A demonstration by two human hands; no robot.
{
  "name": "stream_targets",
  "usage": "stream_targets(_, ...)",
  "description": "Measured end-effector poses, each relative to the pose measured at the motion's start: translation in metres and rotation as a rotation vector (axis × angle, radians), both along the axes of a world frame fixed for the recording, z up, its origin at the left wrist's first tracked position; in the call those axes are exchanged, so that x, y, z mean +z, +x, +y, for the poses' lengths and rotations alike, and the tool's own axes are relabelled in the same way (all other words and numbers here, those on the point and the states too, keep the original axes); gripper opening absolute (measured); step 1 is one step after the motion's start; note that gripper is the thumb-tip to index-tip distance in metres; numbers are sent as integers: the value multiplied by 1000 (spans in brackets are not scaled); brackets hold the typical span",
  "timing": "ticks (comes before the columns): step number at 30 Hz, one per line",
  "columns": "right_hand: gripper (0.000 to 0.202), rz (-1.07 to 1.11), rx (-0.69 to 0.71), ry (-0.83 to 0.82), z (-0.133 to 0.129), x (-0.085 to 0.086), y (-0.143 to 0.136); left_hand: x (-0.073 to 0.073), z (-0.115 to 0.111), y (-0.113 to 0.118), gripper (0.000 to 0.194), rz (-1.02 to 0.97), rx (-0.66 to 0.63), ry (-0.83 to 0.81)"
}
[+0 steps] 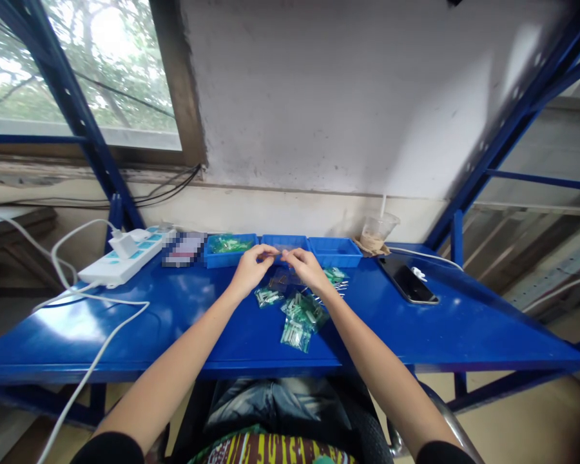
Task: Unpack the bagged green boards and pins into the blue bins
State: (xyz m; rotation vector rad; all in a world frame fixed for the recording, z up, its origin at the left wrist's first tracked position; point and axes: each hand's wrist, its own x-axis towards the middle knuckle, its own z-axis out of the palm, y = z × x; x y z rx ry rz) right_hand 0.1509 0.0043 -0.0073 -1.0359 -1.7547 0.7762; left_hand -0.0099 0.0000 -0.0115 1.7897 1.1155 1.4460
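My left hand [252,269] and my right hand [307,265] meet in front of the blue bins, fingertips pinched close together. What they hold, if anything, is too small to make out. Under them lies a clear plastic bag [290,281], partly covered by my right hand. Small green-tinted plastic packets with white pieces inside [297,316] are heaped just below, and another packet [267,296] lies to the left. Thin metallic pieces [339,288] are scattered beside my right wrist. Green packets fill the left blue bin [229,259]; the middle blue bin [285,241] is partly hidden behind my fingers.
A right blue bin [336,259] stands beside a plastic cup with a straw [377,233]. Farther right are a black phone [408,280] and a small white object [418,274]. At left, a power strip [125,261] trails a white cable [106,356] over the blue table [174,335].
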Motion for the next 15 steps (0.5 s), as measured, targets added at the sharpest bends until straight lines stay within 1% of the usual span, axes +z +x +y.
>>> stream_targets(2,35,68,26,-103,1,1,1,0,-1,0,13,108,22,75)
stream_targets(4,30,120,43,-171,2,1,2,1,-2,0,16,185,47,112)
stream_targets(6,23,146,18,-167,2,0,1,2,-3,0,21,229,51,121)
stream_targets(8,20,120,-54,-69,2,-2,0,3,-4,0,24,238,50,82)
stream_targets(10,19,32,-137,99,0,-2,0,4,-5,1,19,177,22,-40)
stream_targets(11,19,-22,-159,187,-1,-2,0,5,-6,2,17,112,-5,-134)
stream_targets(12,19,-75,-162,265,-2,-2,0,6,-7,2,18,29,-44,-240)
stream_targets(14,21,-162,-128,377,-3,-1,1,9,-10,3,34,-156,-122,-435)
stream_targets(15,21,-196,-106,410,-4,0,1,11,-11,3,41,-240,-148,-506)
